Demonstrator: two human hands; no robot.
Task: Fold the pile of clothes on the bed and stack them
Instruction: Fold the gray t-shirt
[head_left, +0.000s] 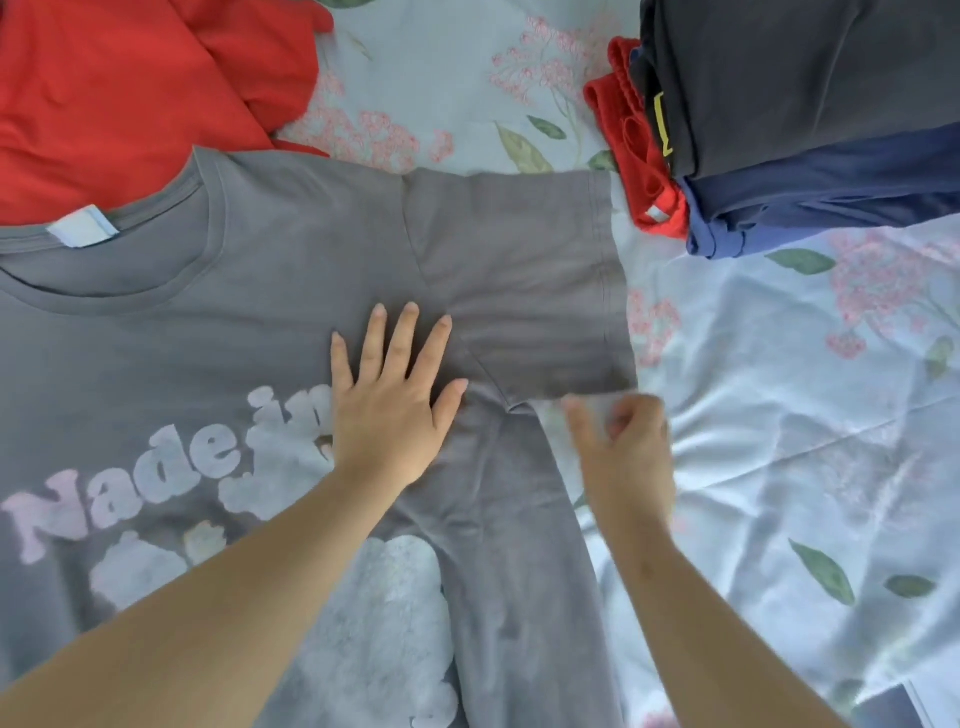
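The left hand (395, 415) lies flat with fingers straight and spread, pressing the grey T-shirt (234, 343) down just inside the armpit seam. The right hand (621, 441) is blurred at the lower corner of the short sleeve (524, 270), fingers curled. Whether it pinches the hem or holds nothing cannot be told. The T-shirt is spread print-side up on the bed, with its collar and white neck label (83, 228) at the left of the view and the sleeve stretched out to the right.

The step in hand looks like folding that sleeve in over the body. To do it well, the flat hand should anchor the cloth at the seam so the chest does not drag. The other hand should take the sleeve by its hem, lay it across along a straight line down from the shoulder, and then smooth the creases below the armpit.

An unfolded red garment (130, 93) lies beyond the collar, against the shirt's shoulder edge. At upper right, just beside the sleeve hem, the stack of folded clothes (805, 130) sits on the floral bed sheet (779, 415), with dark grey on navy and red pieces alongside.
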